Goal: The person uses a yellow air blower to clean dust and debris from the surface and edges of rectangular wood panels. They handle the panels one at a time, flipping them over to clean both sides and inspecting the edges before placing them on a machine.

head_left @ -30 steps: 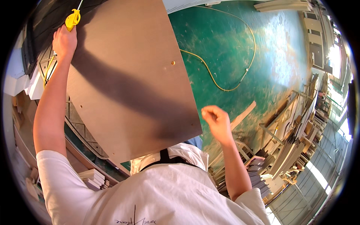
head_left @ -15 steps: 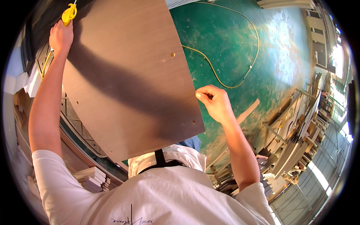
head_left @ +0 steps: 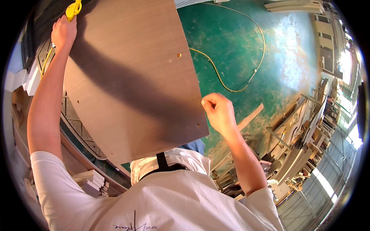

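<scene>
A person's left hand [head_left: 64,32] is gripping a yellow plastic air gun [head_left: 73,10]; the right hand [head_left: 220,113] is curling its fingers beside the edge of a flat brown wood-look panel [head_left: 135,42] lying between the hands, though whether it is pinching cannot be told. A careless push could be shifting the panel; the yellow flexible hose loop [head_left: 232,91] beyond the right hand could be tripping feet. Showing: one gun, one panel, four small round holes [head_left: 179,55], one loop.
</scene>
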{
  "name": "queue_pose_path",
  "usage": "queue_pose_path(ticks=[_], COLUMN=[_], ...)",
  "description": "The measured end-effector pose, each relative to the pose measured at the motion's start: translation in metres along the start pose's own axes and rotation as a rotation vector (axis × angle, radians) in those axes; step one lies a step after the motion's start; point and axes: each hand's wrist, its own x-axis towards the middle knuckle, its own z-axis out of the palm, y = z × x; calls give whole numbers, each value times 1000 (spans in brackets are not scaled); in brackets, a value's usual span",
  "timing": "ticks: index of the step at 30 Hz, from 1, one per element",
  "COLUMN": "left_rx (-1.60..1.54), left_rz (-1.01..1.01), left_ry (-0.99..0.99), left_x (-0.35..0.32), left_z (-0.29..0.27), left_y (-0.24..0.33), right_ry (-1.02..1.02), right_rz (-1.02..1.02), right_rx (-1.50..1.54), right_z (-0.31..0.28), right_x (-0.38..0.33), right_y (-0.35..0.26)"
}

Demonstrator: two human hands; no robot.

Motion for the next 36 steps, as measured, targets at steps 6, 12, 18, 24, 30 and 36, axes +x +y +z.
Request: queue_pose_path(ticks=[6, 12, 18, 24, 30, 36], left_rx=[1, 12, 25, 24, 39, 12], left_rz=[3, -4, -19, -65, -68, -79], left_ry=[-12, -25, -66, -61, -100, -109], left_x=[-1, 3, 1, 1, 6, 5], left_z=[2, -1, 1, -1, 5, 7], left_y=[-2, 3, -5, -2, -8, -10], right_ry=[-1, -59, -223, -99, -80, -75], right_rz=[52, -29, -15, -7, -1, 55], right_rx=[109, 117, 121, 181, 138, 167], right_z=[-6, -9, -16, -5, -3, -7], right_x=[-4, 27, 41, 41, 0, -20], right_y=[6, -8, -2, -18, 12, 27])
